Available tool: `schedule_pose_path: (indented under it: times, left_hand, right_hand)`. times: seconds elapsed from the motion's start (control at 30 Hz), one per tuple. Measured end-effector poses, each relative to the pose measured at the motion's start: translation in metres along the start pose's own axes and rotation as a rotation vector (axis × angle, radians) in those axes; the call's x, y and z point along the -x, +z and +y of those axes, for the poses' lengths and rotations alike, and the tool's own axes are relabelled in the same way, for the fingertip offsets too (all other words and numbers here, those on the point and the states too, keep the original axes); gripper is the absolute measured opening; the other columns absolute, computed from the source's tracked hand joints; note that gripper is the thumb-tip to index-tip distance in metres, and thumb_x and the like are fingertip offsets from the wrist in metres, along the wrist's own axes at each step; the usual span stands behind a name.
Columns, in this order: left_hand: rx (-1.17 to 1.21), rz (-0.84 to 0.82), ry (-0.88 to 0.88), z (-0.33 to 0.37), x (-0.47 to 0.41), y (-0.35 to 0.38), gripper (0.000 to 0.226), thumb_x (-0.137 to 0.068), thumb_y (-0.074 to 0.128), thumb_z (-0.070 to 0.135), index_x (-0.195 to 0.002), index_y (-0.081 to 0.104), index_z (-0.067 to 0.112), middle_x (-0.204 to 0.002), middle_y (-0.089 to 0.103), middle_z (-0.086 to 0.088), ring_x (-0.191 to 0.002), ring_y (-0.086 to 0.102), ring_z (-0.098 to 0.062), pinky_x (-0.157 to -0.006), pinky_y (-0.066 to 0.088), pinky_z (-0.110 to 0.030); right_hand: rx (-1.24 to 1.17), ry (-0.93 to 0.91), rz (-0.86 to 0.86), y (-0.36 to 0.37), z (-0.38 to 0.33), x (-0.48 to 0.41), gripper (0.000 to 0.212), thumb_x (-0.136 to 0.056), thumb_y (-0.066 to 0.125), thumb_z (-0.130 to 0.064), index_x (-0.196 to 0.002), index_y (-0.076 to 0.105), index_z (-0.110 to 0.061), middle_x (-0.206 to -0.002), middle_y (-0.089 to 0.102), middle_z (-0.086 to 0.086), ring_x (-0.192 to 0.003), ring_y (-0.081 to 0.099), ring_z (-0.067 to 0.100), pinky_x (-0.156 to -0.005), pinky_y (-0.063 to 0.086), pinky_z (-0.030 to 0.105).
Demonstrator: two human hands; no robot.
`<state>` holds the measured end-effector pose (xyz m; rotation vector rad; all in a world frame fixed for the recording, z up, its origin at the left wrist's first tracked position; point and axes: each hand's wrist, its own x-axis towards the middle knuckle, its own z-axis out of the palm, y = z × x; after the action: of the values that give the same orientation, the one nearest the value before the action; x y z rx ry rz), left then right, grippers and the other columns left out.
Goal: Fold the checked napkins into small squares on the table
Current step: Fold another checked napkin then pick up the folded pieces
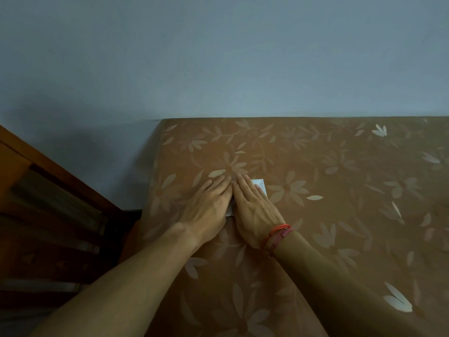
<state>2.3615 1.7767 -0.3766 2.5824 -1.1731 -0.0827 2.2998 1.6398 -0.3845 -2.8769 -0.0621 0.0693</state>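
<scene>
At the far left stands a piece of dark wooden furniture (pixel 48 203), its slanted frame close beside the left edge of the table (pixel 340 190). The table is covered in a brown cloth printed with pale flowers and leaves, and its far edge meets a plain bluish wall (pixel 218 57). Near the table's left end, the left hand (pixel 209 205) lies palm down with its fingers straight and close together, pressing flat on the napkin (pixel 259 184). The napkin is folded small and lies almost wholly hidden under the two hands. Only a pale corner shows past the right fingers and a thin sliver shows between the two wrists; its checks cannot be made out in the dim light. The right hand (pixel 252 207) lies touching the left along the forefingers, also flat and palm down with straight fingers, pressing on the same napkin. A red thread bracelet (pixel 279 233) circles the right wrist.
</scene>
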Motion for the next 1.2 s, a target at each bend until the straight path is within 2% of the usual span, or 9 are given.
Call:
schedule_pose_path:
  times: [0.17,0.33,0.67,0.73,0.8,0.87,0.93,1.1,1.2]
  left_hand:
    - [-0.036,-0.007,0.018,-0.007,0.007,0.006,0.052,-0.101,0.025,0.013,-0.153,0.014,0.014,-0.161,0.01,0.001,-0.147,0.0,-0.006,-0.119,-0.001,-0.026]
    - [-0.031,-0.043,0.031,-0.02,0.019,0.0,0.052,-0.101,0.017,0.02,-0.153,0.015,0.014,-0.161,0.007,0.002,-0.146,-0.001,-0.006,-0.119,0.0,-0.027]
    - [0.159,-0.136,-0.081,-0.016,0.016,-0.014,0.053,-0.102,0.029,0.012,-0.153,0.016,0.018,-0.161,0.006,0.008,-0.145,-0.001,-0.001,-0.118,0.0,-0.023]
    - [0.446,-0.072,-0.25,-0.004,0.011,-0.028,0.051,-0.101,0.034,0.009,-0.15,0.028,0.018,-0.158,0.017,0.011,-0.144,0.009,-0.001,-0.112,0.006,-0.017]
    - [0.708,0.069,-0.45,0.004,0.008,-0.042,0.045,-0.101,0.039,0.01,-0.145,0.04,0.019,-0.151,0.033,0.011,-0.14,0.023,-0.004,-0.107,0.016,-0.017]
    - [1.008,0.199,-0.648,0.008,0.009,-0.05,0.037,-0.099,0.044,0.011,-0.133,0.055,0.019,-0.136,0.051,0.009,-0.124,0.045,-0.007,-0.099,0.032,-0.021]
    - [1.3,0.261,-0.759,0.013,0.014,-0.052,0.025,-0.097,0.047,0.009,-0.112,0.063,0.02,-0.11,0.061,0.007,-0.102,0.054,-0.007,-0.085,0.044,-0.022]
    - [1.493,0.285,-0.887,0.021,0.02,-0.049,0.035,-0.097,0.05,0.009,-0.131,0.052,0.005,-0.129,0.057,-0.008,-0.122,0.052,-0.02,-0.108,0.038,-0.036]
    - [1.535,0.277,-0.895,0.027,0.021,-0.051,0.013,-0.097,0.05,0.009,-0.103,0.061,0.009,-0.112,0.066,-0.003,-0.112,0.057,-0.018,-0.097,0.044,-0.032]
  right_hand:
    - [0.091,-0.029,-0.049,-0.002,0.0,0.006,0.085,-0.086,-0.021,-0.052,-0.153,0.001,-0.006,-0.161,-0.004,0.008,-0.149,-0.006,0.02,-0.123,0.004,0.036]
    - [0.124,0.056,-0.062,-0.012,0.02,0.016,0.071,-0.094,0.002,-0.048,-0.153,0.0,-0.009,-0.161,-0.005,0.006,-0.148,-0.007,0.017,-0.118,-0.006,0.031]
    - [0.173,0.127,-0.126,-0.019,0.028,0.027,0.082,-0.087,-0.007,-0.059,-0.153,-0.009,-0.011,-0.16,-0.015,0.003,-0.147,-0.015,0.015,-0.119,-0.009,0.036]
    - [0.016,0.132,-0.126,-0.025,0.028,0.025,0.074,-0.096,0.012,-0.057,-0.153,-0.004,-0.013,-0.159,-0.011,-0.004,-0.147,-0.01,0.012,-0.119,-0.004,0.031]
    - [-0.294,0.203,-0.011,-0.035,0.028,0.021,0.056,-0.1,0.027,-0.046,-0.147,0.026,-0.017,-0.15,0.023,-0.013,-0.138,0.025,0.009,-0.114,0.022,0.03]
    - [-0.591,0.338,0.206,-0.044,0.029,0.018,0.031,-0.096,0.036,-0.04,-0.1,0.053,-0.015,-0.1,0.057,-0.006,-0.091,0.053,0.014,-0.082,0.044,0.037]
    - [-0.855,0.495,0.333,-0.051,0.027,0.021,0.03,-0.093,0.041,-0.036,-0.077,0.054,-0.014,-0.075,0.057,-0.003,-0.074,0.053,0.015,-0.073,0.046,0.039]
    - [-1.209,0.658,0.35,-0.054,0.016,0.031,0.044,-0.093,0.048,-0.03,-0.09,0.057,0.013,-0.088,0.065,0.028,-0.101,0.058,0.047,-0.091,0.047,0.057]
    - [-1.295,0.661,0.317,-0.055,0.011,0.032,0.045,-0.093,0.049,-0.034,-0.086,0.064,0.009,-0.099,0.067,0.027,-0.097,0.066,0.038,-0.094,0.049,0.052]
